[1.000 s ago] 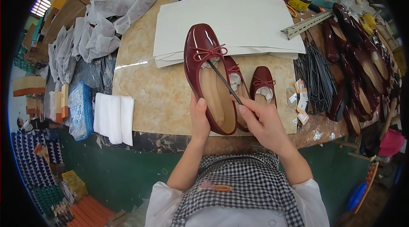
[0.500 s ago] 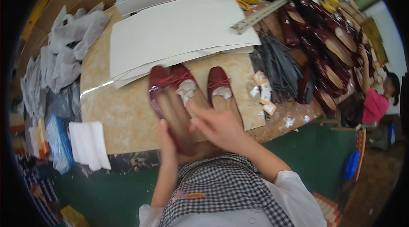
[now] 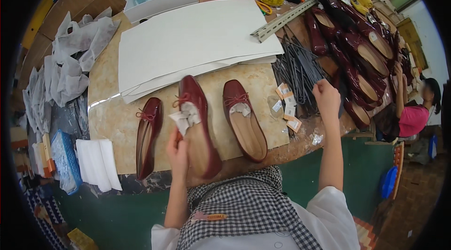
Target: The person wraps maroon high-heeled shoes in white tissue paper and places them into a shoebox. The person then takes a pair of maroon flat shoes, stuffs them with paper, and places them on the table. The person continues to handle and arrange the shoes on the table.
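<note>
My left hand (image 3: 179, 153) grips the side of a dark red ballet flat (image 3: 205, 149), tilted above the table's near edge. White crumpled paper (image 3: 187, 115) sticks out of its opening, under a thin bow. A second flat (image 3: 149, 139) rests tipped on its side to the left. The third flat (image 3: 244, 130), with paper in its toe, lies sole down on the right. Over by a heap of thin dark strips (image 3: 300, 67), my right hand (image 3: 326, 97) has its fingers closed; whatever they hold, if anything, is hidden.
White sheets (image 3: 197, 38) cover the table's far half, a metal angle bar (image 3: 282, 21) on their corner. Small labels (image 3: 289, 104) lie beside the strips. Many dark red shoes (image 3: 371, 57) are piled at right, near another person (image 3: 416, 114). White cloths (image 3: 97, 163) sit at left.
The left flat has been let go and lies on the table, tipped sideways. My left hand now holds the middle flat. My right hand has moved right, from the shoes to the strips.
</note>
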